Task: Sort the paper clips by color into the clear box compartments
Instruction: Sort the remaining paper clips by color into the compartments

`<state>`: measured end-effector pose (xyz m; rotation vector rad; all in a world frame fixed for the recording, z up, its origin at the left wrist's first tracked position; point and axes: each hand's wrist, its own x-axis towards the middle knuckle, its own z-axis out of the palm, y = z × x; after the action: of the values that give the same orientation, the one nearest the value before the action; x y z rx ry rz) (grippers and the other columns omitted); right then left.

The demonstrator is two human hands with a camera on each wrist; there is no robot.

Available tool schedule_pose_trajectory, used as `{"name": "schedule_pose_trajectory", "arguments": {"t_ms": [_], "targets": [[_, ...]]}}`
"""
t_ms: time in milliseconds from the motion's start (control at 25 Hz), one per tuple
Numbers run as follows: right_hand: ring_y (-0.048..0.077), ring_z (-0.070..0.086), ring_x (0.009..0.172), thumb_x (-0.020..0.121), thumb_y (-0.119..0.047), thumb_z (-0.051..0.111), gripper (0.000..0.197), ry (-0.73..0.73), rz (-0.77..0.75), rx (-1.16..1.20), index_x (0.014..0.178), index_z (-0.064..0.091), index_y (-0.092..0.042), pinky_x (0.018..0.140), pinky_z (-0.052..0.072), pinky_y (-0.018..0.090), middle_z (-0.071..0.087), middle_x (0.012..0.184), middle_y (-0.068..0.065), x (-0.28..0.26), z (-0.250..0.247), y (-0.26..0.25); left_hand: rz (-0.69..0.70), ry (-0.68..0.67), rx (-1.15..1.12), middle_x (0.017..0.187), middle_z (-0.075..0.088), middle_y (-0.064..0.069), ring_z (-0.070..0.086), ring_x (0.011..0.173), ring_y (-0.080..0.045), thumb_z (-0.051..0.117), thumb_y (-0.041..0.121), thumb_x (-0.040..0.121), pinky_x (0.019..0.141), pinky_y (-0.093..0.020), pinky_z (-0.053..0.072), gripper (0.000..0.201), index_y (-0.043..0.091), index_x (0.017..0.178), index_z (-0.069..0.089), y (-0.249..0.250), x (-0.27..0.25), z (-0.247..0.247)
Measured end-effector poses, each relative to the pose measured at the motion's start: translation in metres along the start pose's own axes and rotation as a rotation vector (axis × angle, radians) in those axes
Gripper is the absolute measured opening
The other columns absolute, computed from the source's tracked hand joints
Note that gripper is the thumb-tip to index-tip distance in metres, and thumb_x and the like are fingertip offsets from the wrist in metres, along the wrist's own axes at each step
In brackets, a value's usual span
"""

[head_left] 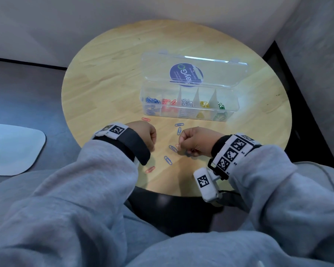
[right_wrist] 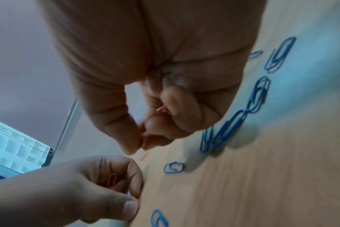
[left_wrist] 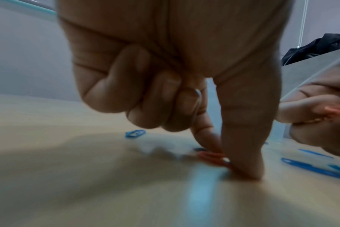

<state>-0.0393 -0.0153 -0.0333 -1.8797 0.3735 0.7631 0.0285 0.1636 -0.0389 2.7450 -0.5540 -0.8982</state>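
Note:
The clear box (head_left: 189, 110) stands open mid-table, with blue, red, silver, yellow and green clips in separate compartments. Loose blue paper clips (head_left: 168, 160) and red paper clips (head_left: 150, 169) lie on the wood in front of it. My left hand (head_left: 151, 139) is down on the table, thumb and forefinger pinching a red clip (left_wrist: 211, 156) against the surface, the other fingers curled. Just right of it, my right hand (head_left: 181, 148) hovers low and pinches a red clip (right_wrist: 161, 109) between thumb and fingers. Blue clips (right_wrist: 231, 127) lie beside it.
The round wooden table (head_left: 104, 83) is small, its near edge just under my wrists. The box lid (head_left: 193, 68) stands upright behind the compartments. A white pad (head_left: 12, 149) lies off the table at left. Walls close in behind and at right.

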Motion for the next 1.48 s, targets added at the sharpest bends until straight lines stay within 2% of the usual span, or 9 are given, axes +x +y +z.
{"name": "schedule_pose_trajectory", "arguments": {"t_ms": [240,400,560,680,840,960,1080,1320,1480], "targets": [[0.013,0.04,0.048,0.087,0.009,0.041,0.028,-0.089,0.034,0.138,0.073,0.059,-0.008,0.041,0.031,0.019,0.049,0.067,0.011,-0.001,0.004,-0.006,0.0,-0.017,0.016,0.065,0.053,0.011,0.053,0.074,-0.016,0.072,0.026,0.076,0.067,-0.024,0.038,0.021,0.022,0.067,0.054,-0.005,0.0,0.0],[0.016,0.037,0.052,0.089,0.004,0.035,0.027,-0.097,0.099,0.16,0.069,0.049,-0.007,0.042,0.026,0.018,0.046,0.065,0.01,-0.003,0.012,-0.017,0.017,0.029,0.028,0.066,0.048,0.012,0.05,0.075,-0.016,0.07,0.024,0.08,0.054,-0.022,0.031,0.018,0.023,0.074,0.053,-0.005,-0.003,-0.004],[0.017,0.037,0.05,0.09,0.001,0.044,0.023,-0.121,0.101,0.149,0.07,0.043,-0.012,0.043,0.028,0.019,0.046,0.064,0.011,-0.002,0.019,-0.022,-0.038,-0.025,0.077,0.071,0.055,0.006,0.053,0.079,-0.017,0.065,0.027,0.084,0.067,-0.024,0.036,0.019,0.021,0.07,0.054,-0.003,-0.006,-0.004],[0.011,0.045,0.047,0.082,-0.004,0.06,0.022,-0.104,-0.053,-0.202,0.069,0.049,-0.017,0.045,0.033,0.022,0.057,0.062,0.002,-0.005,0.026,-0.024,-0.067,-0.024,0.001,0.071,0.055,0.002,0.051,0.07,-0.019,0.06,0.023,0.082,0.065,-0.024,0.037,0.015,0.018,0.069,0.055,-0.009,-0.013,-0.015],[0.003,0.043,0.046,0.074,-0.017,0.07,0.014,-0.126,-0.23,-0.704,0.073,0.059,-0.025,0.05,0.033,0.02,0.049,0.053,-0.009,-0.005,0.043,-0.039,-0.174,0.045,-0.518,0.064,0.051,-0.005,0.043,0.049,-0.016,0.051,0.009,0.084,0.053,-0.021,0.033,0.018,0.01,0.066,0.05,-0.019,-0.016,-0.041],[0.004,0.043,0.052,0.076,-0.021,0.072,0.019,-0.19,-0.263,-0.85,0.093,0.065,-0.024,0.052,0.034,0.02,0.047,0.059,-0.009,-0.001,0.05,-0.045,-0.305,0.1,-1.028,0.064,0.049,-0.01,0.045,0.034,-0.008,0.04,0.0,0.085,0.035,-0.011,0.034,0.021,0.003,0.065,0.047,-0.02,-0.019,-0.047],[-0.002,0.04,0.055,0.077,-0.019,0.072,0.023,-0.22,-0.316,-0.912,0.099,0.066,-0.019,0.054,0.032,0.016,0.042,0.062,-0.014,0.003,0.054,-0.044,-0.327,0.1,-1.263,0.065,0.048,-0.005,0.044,0.033,-0.006,0.042,0.005,0.087,0.032,-0.011,0.032,0.021,0.007,0.066,0.044,-0.021,-0.014,-0.044],[0.001,0.04,0.056,0.079,-0.019,0.068,0.014,-0.229,-0.395,-0.978,0.093,0.065,-0.018,0.055,0.032,0.021,0.042,0.062,-0.013,0.005,0.058,-0.041,-0.142,0.154,-0.586,0.063,0.05,0.002,0.043,0.052,-0.012,0.065,0.019,0.083,0.05,-0.021,0.03,0.004,0.019,0.085,0.061,-0.018,-0.007,-0.034],[0.001,0.04,0.056,0.081,-0.013,0.064,0.012,-0.269,-0.407,-0.959,0.091,0.067,-0.018,0.055,0.033,0.019,0.042,0.062,-0.015,0.006,0.059,-0.039,-0.097,0.199,-0.312,0.079,0.058,0.001,0.051,0.069,-0.019,0.058,0.012,0.082,0.053,-0.022,0.035,0.027,0.024,0.105,0.067,-0.01,-0.002,-0.031]]}}
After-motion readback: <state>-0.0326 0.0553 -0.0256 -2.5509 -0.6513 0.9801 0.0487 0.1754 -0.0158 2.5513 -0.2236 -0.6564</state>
